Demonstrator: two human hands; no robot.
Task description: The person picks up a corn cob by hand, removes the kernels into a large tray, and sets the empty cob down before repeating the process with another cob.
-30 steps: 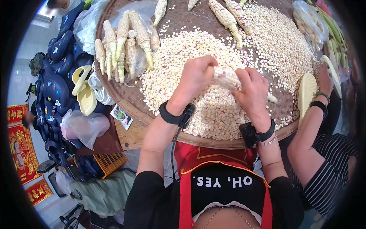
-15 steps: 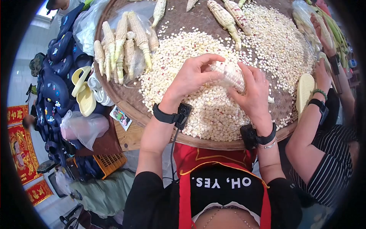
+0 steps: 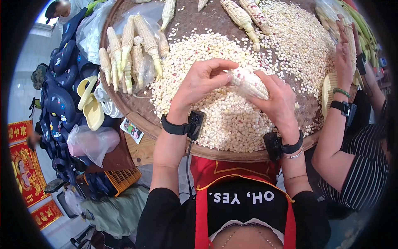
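Observation:
A corn cob (image 3: 251, 84) with white and some dark red kernels is held tilted above a heap of loose kernels (image 3: 232, 128). My right hand (image 3: 278, 98) wraps round its lower right end, thumb along the near side. At the upper left end, my left hand (image 3: 203, 81) has its thumb and curled fingers closed against the cob; whether loose kernels are in those fingers is hidden. Both hands hover over the round woven tray (image 3: 137, 112).
Stripped cobs (image 3: 137, 50) are piled on the tray's left. Unstripped cobs (image 3: 238, 16) lie at the back. To the right, a co-worker's hand (image 3: 343, 62) holds a cob beside a pale yellow sandal (image 3: 329, 91). Dark blue clogs (image 3: 60, 99) hang at left.
The cob has turned so its lower end points more to the right, and my right hand has shifted slightly right. The co-worker's hand has risen with a cob.

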